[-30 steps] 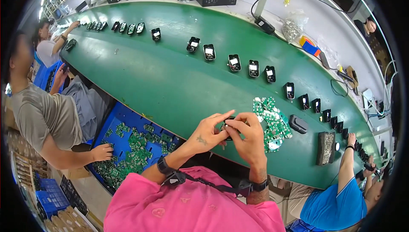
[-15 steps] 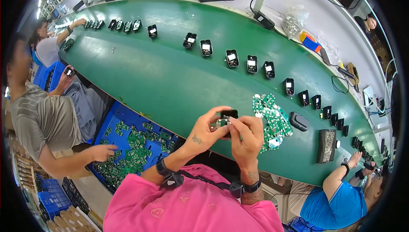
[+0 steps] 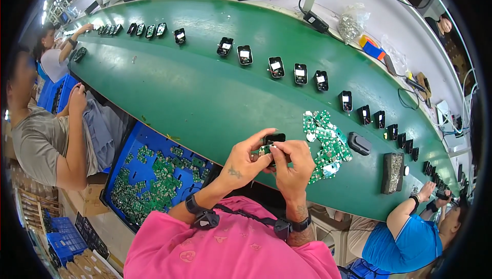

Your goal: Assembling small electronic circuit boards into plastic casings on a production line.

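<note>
Near the table's front edge, my left hand (image 3: 242,162) is closed round a small black casing (image 3: 275,137), its thumb below and its fingers behind. A green circuit board (image 3: 264,150) shows at the casing's near side. My right hand (image 3: 294,165) pinches the board's right end, where a small white bit shows between thumb and forefinger. What exactly lies under those fingertips is too small to make out. Right of my hands, a heap of green circuit boards (image 3: 328,143) lies on the green table (image 3: 215,110).
A row of black casings (image 3: 300,74) runs along the table's far side. To the right are a dark oval case (image 3: 360,143) and a black box of small metal parts (image 3: 393,173). A blue tray (image 3: 146,140) of boards stands at left. Co-workers (image 3: 61,146) sit on both sides.
My hands stay together on the casing and board with only slight finger movement. The co-worker at left has drawn a hand back from the blue tray and raised it to the other hand.
</note>
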`<state>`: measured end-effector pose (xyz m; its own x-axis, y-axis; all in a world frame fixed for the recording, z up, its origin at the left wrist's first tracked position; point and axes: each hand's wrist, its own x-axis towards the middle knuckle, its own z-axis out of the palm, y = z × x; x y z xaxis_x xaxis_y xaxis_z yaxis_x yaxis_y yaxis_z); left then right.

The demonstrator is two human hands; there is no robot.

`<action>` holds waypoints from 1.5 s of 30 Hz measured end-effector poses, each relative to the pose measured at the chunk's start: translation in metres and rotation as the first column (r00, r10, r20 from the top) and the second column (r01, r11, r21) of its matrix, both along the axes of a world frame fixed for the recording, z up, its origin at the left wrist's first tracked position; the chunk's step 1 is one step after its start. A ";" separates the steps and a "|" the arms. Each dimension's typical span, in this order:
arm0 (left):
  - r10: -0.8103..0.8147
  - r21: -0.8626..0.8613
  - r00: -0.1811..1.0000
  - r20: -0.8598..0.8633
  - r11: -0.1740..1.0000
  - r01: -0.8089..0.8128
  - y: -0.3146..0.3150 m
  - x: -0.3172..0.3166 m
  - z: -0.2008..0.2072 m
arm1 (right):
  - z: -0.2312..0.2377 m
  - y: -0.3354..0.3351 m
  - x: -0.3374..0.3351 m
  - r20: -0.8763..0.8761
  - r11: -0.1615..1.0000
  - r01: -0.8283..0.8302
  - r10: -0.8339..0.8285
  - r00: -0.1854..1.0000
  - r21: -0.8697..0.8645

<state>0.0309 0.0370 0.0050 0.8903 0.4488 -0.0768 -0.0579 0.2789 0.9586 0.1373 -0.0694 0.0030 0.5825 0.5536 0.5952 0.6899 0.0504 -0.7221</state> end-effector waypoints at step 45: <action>0.184 0.678 0.979 0.091 0.708 -0.197 -0.014 -0.005 0.028 | 0.039 -0.025 -0.002 0.041 0.942 -0.081 0.099 0.994 -0.324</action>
